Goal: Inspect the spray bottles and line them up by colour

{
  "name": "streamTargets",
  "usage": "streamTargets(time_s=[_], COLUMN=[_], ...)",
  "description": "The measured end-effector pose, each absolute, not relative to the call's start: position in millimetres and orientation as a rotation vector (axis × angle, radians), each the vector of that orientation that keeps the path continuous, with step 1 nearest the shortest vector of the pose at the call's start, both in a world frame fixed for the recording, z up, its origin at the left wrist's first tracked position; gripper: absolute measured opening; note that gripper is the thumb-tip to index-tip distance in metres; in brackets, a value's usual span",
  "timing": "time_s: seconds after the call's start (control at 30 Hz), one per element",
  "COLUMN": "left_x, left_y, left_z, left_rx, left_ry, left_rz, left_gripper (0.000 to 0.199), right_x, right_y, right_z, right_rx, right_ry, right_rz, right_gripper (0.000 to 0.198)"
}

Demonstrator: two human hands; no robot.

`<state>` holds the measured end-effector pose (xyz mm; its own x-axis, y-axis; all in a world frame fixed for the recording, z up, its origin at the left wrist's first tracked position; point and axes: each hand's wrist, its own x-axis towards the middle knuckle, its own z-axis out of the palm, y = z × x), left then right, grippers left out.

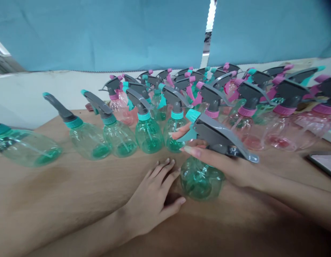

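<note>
A clear green spray bottle [201, 180] with a grey trigger head and teal nozzle stands close to me. My right hand [219, 157] is wrapped round its neck, just under the head; some fingers are hidden behind the bottle. To its left, my left hand [157, 192] lies palm down on the wooden table [74, 200], fingers spread and holding nothing. Its fingertips come near the base of the held bottle. Behind the hands stands a green spray bottle [148, 134], with another green spray bottle [120, 137] to its left.
Several pink spray bottles [249, 125] stand at the right and back, mixed with green ones. At the far left is a green spray bottle [29, 148]. A phone-like dark-edged object [324, 164] lies at the right edge. A blue sheet [114, 35] hangs behind.
</note>
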<state>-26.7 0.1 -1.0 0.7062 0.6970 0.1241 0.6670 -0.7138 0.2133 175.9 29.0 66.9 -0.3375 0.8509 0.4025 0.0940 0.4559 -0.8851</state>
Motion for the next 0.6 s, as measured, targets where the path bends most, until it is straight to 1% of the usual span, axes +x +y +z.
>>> streamTargets(time_s=[0.03,0.1,0.23,0.37,0.5,0.6], left_x=[-27,-27,-27,-26,-26,-29], left_y=[0,0,-1,-3,-6,-7], left_z=[-1,-2,-2,1,5,5], left_rx=[2.758,2.749,2.709,2.653,2.540,2.465], left_ry=[1.109,1.113,1.130,1.146,1.153,1.111], left_rz=[0.296,0.304,0.327,0.405,0.496,0.588], left_gripper=[0.057,0.058,0.059,0.063,0.066,0.071], right_x=[176,175,174,171,163,154], right_y=[29,28,26,27,30,30], right_z=[67,69,71,65,52,46], right_rx=[-0.811,-0.828,-0.878,-0.876,-0.742,-0.658], right_ry=[-1.745,-1.731,-1.707,-1.709,-1.664,-1.649], right_rz=[0.979,0.986,0.988,0.983,1.024,1.063], right_gripper=[0.010,0.007,0.009,0.010,0.023,0.022])
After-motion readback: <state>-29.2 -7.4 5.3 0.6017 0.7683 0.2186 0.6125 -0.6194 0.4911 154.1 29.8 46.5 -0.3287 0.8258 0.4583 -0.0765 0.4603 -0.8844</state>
